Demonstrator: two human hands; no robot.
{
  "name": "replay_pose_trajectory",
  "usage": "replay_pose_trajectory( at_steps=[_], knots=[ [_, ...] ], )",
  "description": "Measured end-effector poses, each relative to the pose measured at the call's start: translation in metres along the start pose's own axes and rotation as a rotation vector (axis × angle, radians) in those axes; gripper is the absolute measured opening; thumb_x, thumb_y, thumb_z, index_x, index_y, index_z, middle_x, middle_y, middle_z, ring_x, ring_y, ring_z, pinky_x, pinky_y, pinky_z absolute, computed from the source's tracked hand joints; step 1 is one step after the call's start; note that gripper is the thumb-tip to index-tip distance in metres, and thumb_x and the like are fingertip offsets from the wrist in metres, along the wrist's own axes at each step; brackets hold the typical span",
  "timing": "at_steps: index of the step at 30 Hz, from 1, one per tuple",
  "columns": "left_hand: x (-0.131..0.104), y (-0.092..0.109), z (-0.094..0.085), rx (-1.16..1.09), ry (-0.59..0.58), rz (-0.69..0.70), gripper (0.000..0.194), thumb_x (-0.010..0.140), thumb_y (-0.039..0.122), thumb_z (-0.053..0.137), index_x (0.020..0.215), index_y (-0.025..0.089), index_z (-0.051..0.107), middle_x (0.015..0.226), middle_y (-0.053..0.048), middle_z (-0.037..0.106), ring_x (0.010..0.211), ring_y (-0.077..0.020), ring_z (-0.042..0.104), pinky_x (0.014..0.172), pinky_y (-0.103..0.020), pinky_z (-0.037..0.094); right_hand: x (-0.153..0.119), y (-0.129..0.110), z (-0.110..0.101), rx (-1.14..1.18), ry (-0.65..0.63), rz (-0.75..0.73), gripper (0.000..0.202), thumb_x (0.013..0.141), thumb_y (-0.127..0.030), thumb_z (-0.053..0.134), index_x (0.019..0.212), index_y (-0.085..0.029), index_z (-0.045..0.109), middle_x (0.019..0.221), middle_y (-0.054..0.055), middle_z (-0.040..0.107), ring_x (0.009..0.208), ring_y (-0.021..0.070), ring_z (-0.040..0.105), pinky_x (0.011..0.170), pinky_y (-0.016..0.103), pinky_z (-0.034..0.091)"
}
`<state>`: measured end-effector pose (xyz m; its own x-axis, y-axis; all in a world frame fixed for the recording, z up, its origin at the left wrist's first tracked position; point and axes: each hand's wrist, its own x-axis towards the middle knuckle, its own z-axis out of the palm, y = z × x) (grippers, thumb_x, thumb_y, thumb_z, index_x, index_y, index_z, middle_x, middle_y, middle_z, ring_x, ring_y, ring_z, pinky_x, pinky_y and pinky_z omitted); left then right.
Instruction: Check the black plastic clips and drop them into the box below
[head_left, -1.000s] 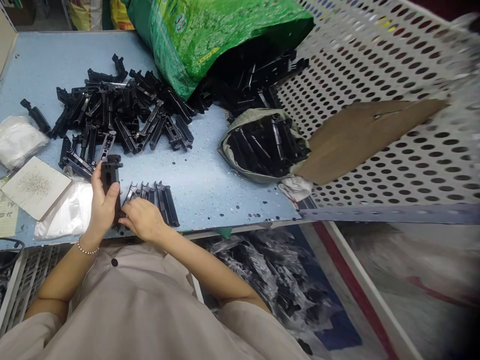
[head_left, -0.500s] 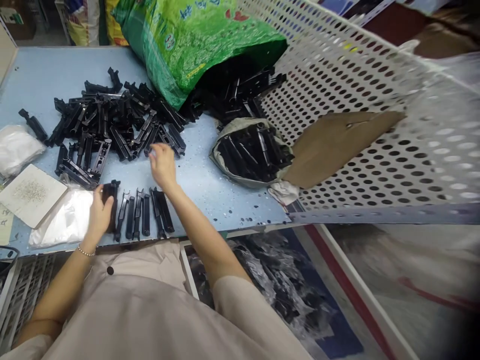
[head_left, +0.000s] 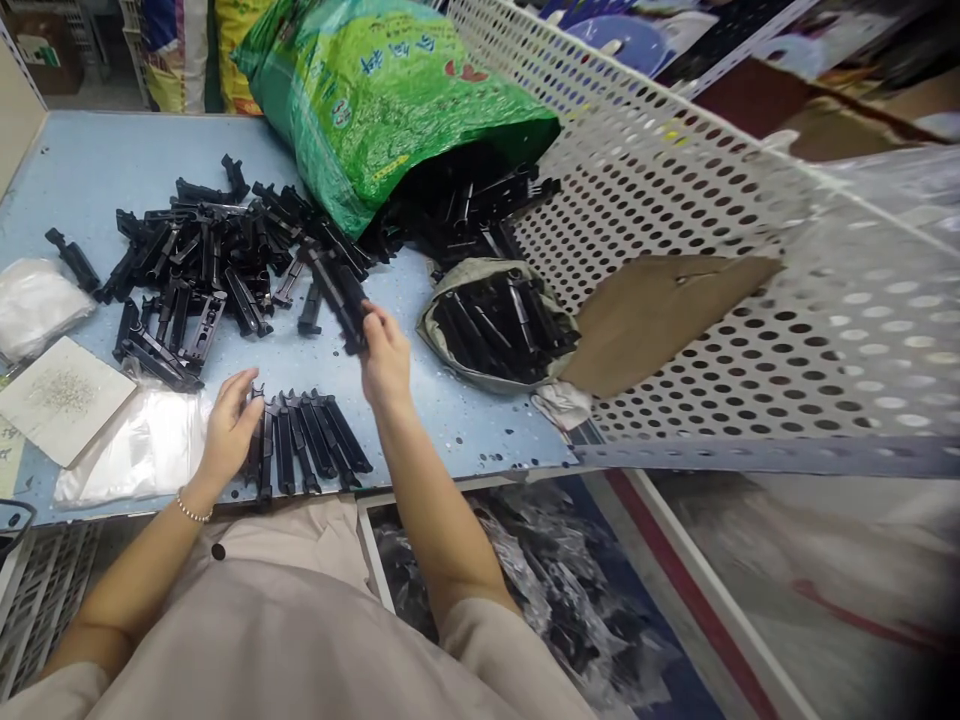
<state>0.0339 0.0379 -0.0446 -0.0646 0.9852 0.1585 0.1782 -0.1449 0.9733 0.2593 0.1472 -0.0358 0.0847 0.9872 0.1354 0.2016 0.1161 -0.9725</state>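
Note:
My right hand (head_left: 386, 355) is closed on the lower end of long black plastic parts (head_left: 337, 290), lifted above the table and tilted; it looks like more than one. My left hand (head_left: 231, 430) is at the left end of a row of black plastic parts (head_left: 304, 440) along the table's front edge, thumb and fingers around the leftmost one. The row's parts stand side by side, close together. Beyond both hands lies a loose pile of the same black parts (head_left: 210, 240). The palm side of the left hand is hidden.
A green sack (head_left: 405, 90) spills black parts at the back. A cloth bag (head_left: 450, 365) full of them stands right, by a perforated white panel (head_left: 675, 190) and brown cardboard (head_left: 660, 310). Clear plastic bags (head_left: 142, 450) and a pale square tile (head_left: 67, 400) lie left.
My right hand has come back from the pile with black parts in it. The row has been closed up, and my left hand has moved right with it. The view has shifted slightly.

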Motion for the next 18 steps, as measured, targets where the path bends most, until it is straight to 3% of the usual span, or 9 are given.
replay_pose_trajectory(
  at_steps=[2,5,8,11,13,15,18],
  knots=[
    [0.014,0.014,0.012,-0.242,-0.059,-0.055,0.062,0.097,0.057,0.048,0.151,0.032,0.032,0.149,-0.012,0.049,0.136,-0.0243,0.052,0.112,-0.046,0.044,-0.047,-0.011,0.019,0.130,-0.128,0.084,0.051,0.099,-0.060,0.038,0.131,-0.023,0.051,0.102,0.006,0.067,0.078,0.0159,0.065,0.068,0.029,0.051],
    [0.023,0.029,0.017,-0.405,-0.076,-0.184,0.061,0.098,0.059,0.043,0.151,0.031,0.031,0.130,-0.010,0.063,0.114,-0.0230,0.066,0.098,-0.043,0.055,-0.092,-0.030,0.036,0.088,-0.300,0.072,0.046,0.099,-0.063,0.040,0.105,-0.022,0.061,0.091,0.005,0.068,0.077,0.0178,0.065,0.072,0.032,0.052],
    [0.013,0.038,0.007,-0.353,-0.150,-0.280,0.063,0.096,0.058,0.050,0.149,0.027,0.038,0.120,-0.009,0.067,0.099,-0.0237,0.070,0.084,-0.040,0.060,-0.093,-0.047,0.035,-0.160,-0.213,-0.122,0.049,0.099,-0.064,0.036,0.089,-0.022,0.058,0.087,0.006,0.066,0.083,0.0199,0.061,0.080,0.035,0.048],
    [-0.002,0.039,0.000,-0.194,-0.194,-0.207,0.066,0.096,0.055,0.052,0.154,0.029,0.034,0.141,-0.011,0.055,0.112,-0.0270,0.065,0.091,-0.042,0.058,-0.074,-0.058,0.035,-0.275,-0.157,-0.203,0.048,0.094,-0.068,0.042,0.084,-0.023,0.054,0.083,0.006,0.060,0.083,0.0204,0.056,0.079,0.034,0.045],
    [-0.010,0.036,-0.001,-0.010,-0.161,-0.074,0.069,0.096,0.053,0.052,0.156,0.028,0.029,0.151,-0.012,0.046,0.131,-0.0301,0.053,0.106,-0.046,0.049,-0.064,-0.061,0.041,-0.135,-0.250,-0.085,0.047,0.093,-0.068,0.043,0.078,-0.023,0.049,0.072,0.001,0.053,0.070,0.0164,0.050,0.066,0.030,0.042],
    [-0.015,0.032,-0.002,0.165,-0.119,0.036,0.074,0.096,0.052,0.053,0.159,0.025,0.024,0.152,-0.016,0.043,0.141,-0.0319,0.042,0.115,-0.051,0.039,-0.060,-0.060,0.049,0.111,-0.388,0.130,0.048,0.092,-0.068,0.043,0.074,-0.024,0.043,0.061,-0.004,0.041,0.054,0.0119,0.037,0.052,0.026,0.033],
    [-0.015,0.027,-0.009,0.234,-0.119,0.072,0.077,0.095,0.053,0.054,0.159,0.024,0.022,0.149,-0.017,0.046,0.141,-0.0320,0.043,0.117,-0.053,0.035,-0.065,-0.055,0.056,0.361,-0.563,0.359,0.051,0.090,-0.072,0.042,0.074,-0.024,0.041,0.054,-0.008,0.033,0.045,0.0094,0.025,0.044,0.024,0.024]
  ],
)
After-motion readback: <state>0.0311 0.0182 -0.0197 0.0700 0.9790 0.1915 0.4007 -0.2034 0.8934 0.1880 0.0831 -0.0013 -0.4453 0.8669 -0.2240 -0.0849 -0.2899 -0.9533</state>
